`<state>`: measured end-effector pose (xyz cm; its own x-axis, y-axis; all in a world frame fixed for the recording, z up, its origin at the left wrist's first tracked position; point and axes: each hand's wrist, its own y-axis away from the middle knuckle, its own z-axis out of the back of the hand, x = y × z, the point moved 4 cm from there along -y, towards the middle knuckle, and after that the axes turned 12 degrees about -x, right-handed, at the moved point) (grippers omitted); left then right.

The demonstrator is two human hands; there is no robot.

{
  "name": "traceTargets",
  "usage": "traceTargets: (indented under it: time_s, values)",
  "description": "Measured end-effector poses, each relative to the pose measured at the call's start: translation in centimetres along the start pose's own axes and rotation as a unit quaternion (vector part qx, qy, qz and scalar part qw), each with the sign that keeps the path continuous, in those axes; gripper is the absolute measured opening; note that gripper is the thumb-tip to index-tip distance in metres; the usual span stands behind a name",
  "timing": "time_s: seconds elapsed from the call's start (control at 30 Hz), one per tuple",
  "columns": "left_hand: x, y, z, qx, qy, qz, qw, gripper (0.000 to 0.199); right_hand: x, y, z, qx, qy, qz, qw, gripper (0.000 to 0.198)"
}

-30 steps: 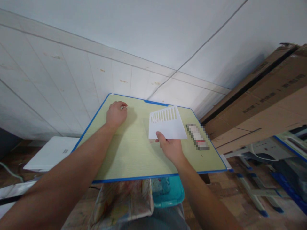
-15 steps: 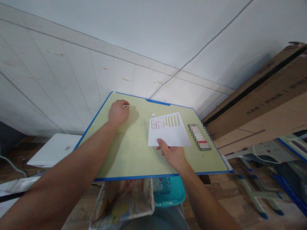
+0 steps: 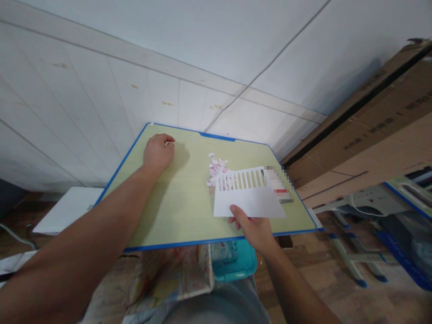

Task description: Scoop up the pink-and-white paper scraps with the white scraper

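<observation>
My right hand (image 3: 254, 228) pinches the lower edge of a white slotted card (image 3: 249, 202), thumb on top and fingers beneath. A row of several long slots runs along the card's far side. Just behind its left corner lies a small heap of pink and white paper scraps (image 3: 218, 167), some showing through the slots. One small white scrap (image 3: 211, 155) sits apart from the heap. My left hand (image 3: 159, 152) is at the table's far left, its fingers curled in; what they hold, if anything, I cannot make out.
The pale green table (image 3: 182, 211) has a blue rim. A blurred-out flat object (image 3: 282, 191) lies at its right, partly behind the card. Cardboard boxes (image 3: 364, 135) lean at the right. Below the front edge are a teal bin (image 3: 248, 263) and a patterned cloth bag (image 3: 178, 274).
The card has moved right and towards me in my right hand, uncovering the heap of scraps. My left hand stays curled at the far left. The view has shifted slightly.
</observation>
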<state>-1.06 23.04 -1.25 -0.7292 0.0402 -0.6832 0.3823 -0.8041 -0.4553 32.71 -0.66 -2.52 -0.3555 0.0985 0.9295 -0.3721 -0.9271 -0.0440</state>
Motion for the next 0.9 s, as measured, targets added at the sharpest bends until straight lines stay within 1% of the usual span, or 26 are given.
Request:
traceTargets:
  time_s: [0.13,0.33,0.43,0.63,0.77,0.9]
  values:
    - [0.1,-0.1,0.0,-0.003,0.0,-0.006,1.0,0.024,0.1,0.4,-0.1,0.013,-0.032,-0.014,0.999,0.061]
    - [0.2,-0.1,0.0,0.0,-0.008,-0.01,1.0,0.023,0.7,2.0,-0.7,0.061,-0.009,0.016,0.998,0.061]
    - [0.0,-0.1,0.1,0.006,-0.009,-0.012,1.0,0.023,0.8,2.6,-1.1,0.075,-0.006,0.008,0.997,0.059]
    - [0.0,0.1,0.1,0.003,0.004,-0.014,1.0,0.021,0.7,2.4,-1.5,0.045,-0.003,-0.024,0.999,0.063]
    - [-0.2,0.1,0.0,-0.001,0.017,-0.015,1.0,0.018,0.5,2.5,-1.6,0.034,-0.003,-0.013,0.999,0.062]
    - [-0.5,0.0,-0.2,0.005,0.025,-0.012,1.0,0.016,0.7,2.6,-1.7,0.054,-0.03,0.011,0.998,0.055]
